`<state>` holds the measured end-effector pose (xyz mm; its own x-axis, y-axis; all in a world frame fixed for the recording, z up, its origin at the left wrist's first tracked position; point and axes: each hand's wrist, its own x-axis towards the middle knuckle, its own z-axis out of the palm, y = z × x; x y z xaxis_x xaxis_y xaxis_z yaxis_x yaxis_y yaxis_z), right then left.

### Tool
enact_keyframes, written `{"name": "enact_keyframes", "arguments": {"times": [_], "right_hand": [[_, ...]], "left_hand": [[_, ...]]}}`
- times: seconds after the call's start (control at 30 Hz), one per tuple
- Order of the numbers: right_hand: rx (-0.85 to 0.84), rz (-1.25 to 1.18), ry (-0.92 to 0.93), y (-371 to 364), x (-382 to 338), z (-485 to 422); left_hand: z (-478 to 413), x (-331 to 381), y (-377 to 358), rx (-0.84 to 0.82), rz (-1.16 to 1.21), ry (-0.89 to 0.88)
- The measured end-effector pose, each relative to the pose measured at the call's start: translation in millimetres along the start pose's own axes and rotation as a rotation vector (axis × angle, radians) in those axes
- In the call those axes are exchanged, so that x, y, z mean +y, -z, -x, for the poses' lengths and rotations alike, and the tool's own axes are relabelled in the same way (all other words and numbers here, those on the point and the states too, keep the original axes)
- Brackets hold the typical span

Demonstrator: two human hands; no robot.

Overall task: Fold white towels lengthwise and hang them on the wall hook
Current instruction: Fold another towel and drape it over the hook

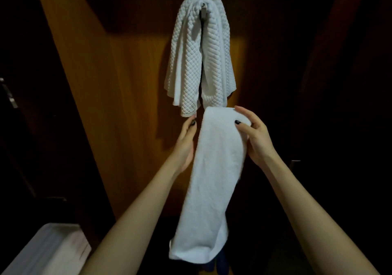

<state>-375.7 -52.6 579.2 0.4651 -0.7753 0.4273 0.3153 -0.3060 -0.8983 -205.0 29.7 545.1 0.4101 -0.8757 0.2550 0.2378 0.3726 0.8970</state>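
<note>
Two towels: left hand (184,145) grips folded towel (214,179) left edge, right hand (255,140) pinches right; hung towel (191,62) above.

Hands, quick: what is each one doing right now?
Left hand: beside the plain white folded towel, fingers hidden; grip unclear.
Right hand: pinches that towel.

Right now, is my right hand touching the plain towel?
Touching. The head view shows the right hand pinching the plain towel near its top, thumb on the front.
</note>
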Motion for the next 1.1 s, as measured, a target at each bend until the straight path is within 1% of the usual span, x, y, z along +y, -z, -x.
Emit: {"name": "enact_keyframes", "arguments": {"times": [0.07, 0.2, 0.3, 0.37, 0.47, 0.53, 0.6, 0.73, 0.83, 0.9, 1.0, 1.1], "right_hand": [[0.015, 0.014, -0.023, 2.5, 5.8, 1.3], [0.024, 0.022, -0.053, 1.7, 14.2, 3.7], [0.004, 0.027, -0.064, 1.0, 16.0, 5.6], [0.005, 0.008, -0.076, 3.2, 17.3, 6.8], [-0.013, -0.095, -0.129, 8.2, 19.1, 8.3], [-0.030, -0.157, -0.162, 11.2, 19.8, 7.2], [-0.010, -0.232, -0.183, 15.3, 20.8, 4.0], [0.078, -0.560, -0.213, 27.5, 22.7, -6.4], [0.069, -0.746, -0.214, 34.8, 24.2, -11.4], [0.042, -0.772, -0.204, 36.1, 23.5, -13.3], [0.013, -0.795, -0.203, 37.6, 22.4, -15.0], [0.007, -0.812, -0.214, 40.8, 23.1, -15.3]], "left_hand": [[18.7, -9.7, 3.6, 0.011, 0.013, 0.019], [42.1, -16.6, 9.3, 0.032, -0.040, 0.035], [52.7, -18.5, 10.2, -0.047, -0.112, 0.070], [56.9, -20.4, 9.3, -0.109, -0.087, 0.064], [61.5, -23.4, 8.8, -0.085, 0.041, 0.043], [62.2, -23.5, 9.3, -0.104, 0.019, 0.052], [62.7, -22.7, 8.9, -0.163, -0.037, 0.076], [66.4, -21.3, 2.5, -0.159, 0.006, 0.087], [69.5, -27.1, -9.6, -0.173, -0.165, 0.010], [70.9, -31.2, -18.7, -0.168, -0.248, -0.019], [72.4, -38.0, -28.2, -0.186, -0.305, -0.046], [74.4, -47.2, -34.1, -0.211, -0.366, -0.112]]}}
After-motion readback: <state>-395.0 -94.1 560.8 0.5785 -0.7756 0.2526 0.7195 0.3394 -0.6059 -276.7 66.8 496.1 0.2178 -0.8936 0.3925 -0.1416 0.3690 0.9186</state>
